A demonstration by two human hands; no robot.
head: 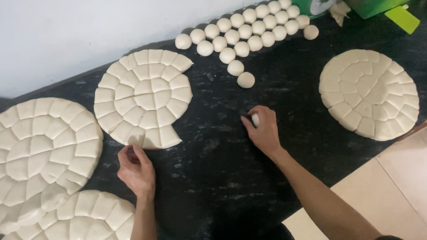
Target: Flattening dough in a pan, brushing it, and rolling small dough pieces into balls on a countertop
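Seen from above, two bare hands work on a dark tabletop (215, 181). The right hand (263, 130) is cupped over a small dough ball (255, 119), fingers curled around it against the tabletop. The left hand (136, 170), loosely curled, touches the lower edge of a cut dough disc (144, 96). Rows of rolled balls (248, 31) sit near the wall, well apart from both hands.

Right hand (263, 130) rolls a dough ball (255, 119); left hand (135, 169) touches scored dough disc (144, 98).
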